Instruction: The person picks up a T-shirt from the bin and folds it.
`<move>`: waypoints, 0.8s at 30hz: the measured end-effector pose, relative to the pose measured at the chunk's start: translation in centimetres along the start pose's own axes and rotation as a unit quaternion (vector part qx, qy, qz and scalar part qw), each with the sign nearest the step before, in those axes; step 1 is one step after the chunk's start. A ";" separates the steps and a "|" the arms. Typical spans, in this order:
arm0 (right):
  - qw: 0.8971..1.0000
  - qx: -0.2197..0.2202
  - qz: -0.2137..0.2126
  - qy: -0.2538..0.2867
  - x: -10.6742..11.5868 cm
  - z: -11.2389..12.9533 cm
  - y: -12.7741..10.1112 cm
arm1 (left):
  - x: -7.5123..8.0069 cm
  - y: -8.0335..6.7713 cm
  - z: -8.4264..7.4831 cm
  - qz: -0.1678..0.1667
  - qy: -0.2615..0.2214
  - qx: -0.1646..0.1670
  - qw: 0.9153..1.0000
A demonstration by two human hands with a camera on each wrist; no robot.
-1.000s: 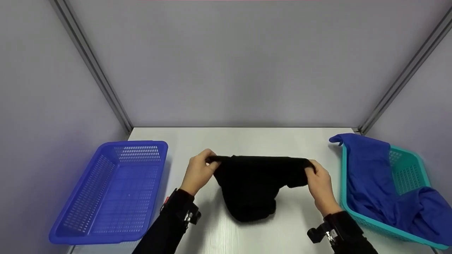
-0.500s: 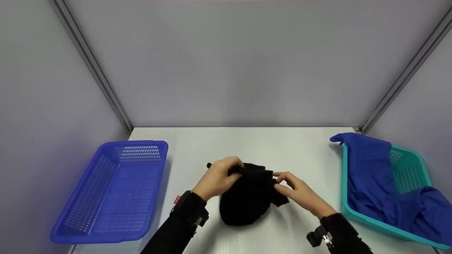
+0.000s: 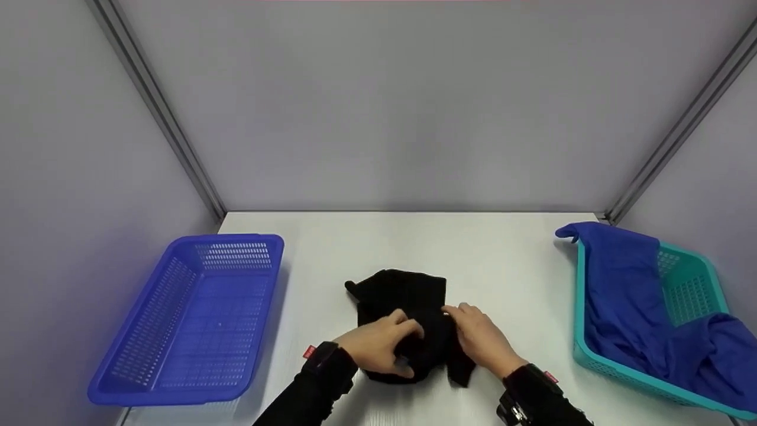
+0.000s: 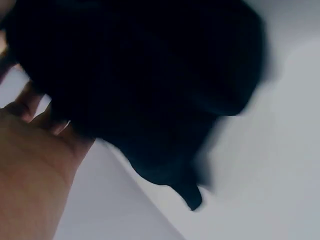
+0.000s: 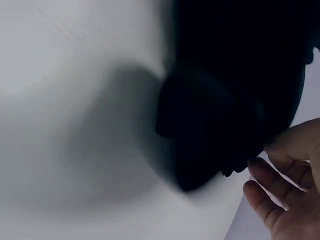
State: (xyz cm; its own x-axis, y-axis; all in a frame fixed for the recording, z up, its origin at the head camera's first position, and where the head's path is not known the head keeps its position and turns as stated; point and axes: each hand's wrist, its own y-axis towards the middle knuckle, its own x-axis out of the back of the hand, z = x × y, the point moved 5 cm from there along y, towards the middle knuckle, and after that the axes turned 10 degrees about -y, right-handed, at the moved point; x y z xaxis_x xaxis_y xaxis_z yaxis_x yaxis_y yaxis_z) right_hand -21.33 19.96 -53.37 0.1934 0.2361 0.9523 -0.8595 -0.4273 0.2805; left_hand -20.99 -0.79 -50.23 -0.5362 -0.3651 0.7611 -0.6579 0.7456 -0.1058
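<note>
While bunched near the front middle of 1 white table [image 3: 502, 260]: 1 black garment [image 3: 402, 296], partly folded, lying flat on the tabletop, with 2 hands on its near half. Left hand [image 3: 378, 346] curled over the near left part of the cloth, fingers bent into the fabric and gripping it. Right hand [image 3: 482, 340] just beside, on the near right part; fingers seem to pinch a fold, thumb close to the left hand. Blurred in both wrist views, showing only dark cloth and fingertips [image 5: 272, 195] at its edge.

Left of the garment, well apart: 1 blue basket [image 3: 148, 378], slotted walls. Far right: 1 teal basket [image 3: 686, 284], with 1 blue cloth [image 3: 621, 296] draped over its far rim and spilling inside. Behind: 3 grey wall panels, 2 metal corner strips.
</note>
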 end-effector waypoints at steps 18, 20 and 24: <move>0.973 -0.008 0.168 0.160 -3.2 0.6 -0.2 | -1.0 -3.2 7.6 -0.177 0.227 -0.013 0.957; 0.978 -0.006 0.152 0.141 -3.3 0.8 -0.2 | -0.3 -3.1 7.2 -0.202 0.199 -0.028 0.958; 0.993 -0.020 0.065 0.093 -2.8 0.1 -0.1 | 1.5 -3.1 6.8 -0.259 0.120 -0.037 0.958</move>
State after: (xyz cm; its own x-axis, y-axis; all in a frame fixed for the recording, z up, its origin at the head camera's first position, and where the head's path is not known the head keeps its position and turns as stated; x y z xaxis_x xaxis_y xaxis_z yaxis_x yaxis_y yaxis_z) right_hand -21.70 19.28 -56.03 -0.0088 0.3401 0.9404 -0.8903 -0.4308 0.1474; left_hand -23.31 -7.43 -53.10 -0.0052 -0.5647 0.8252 -0.7582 0.5403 0.3650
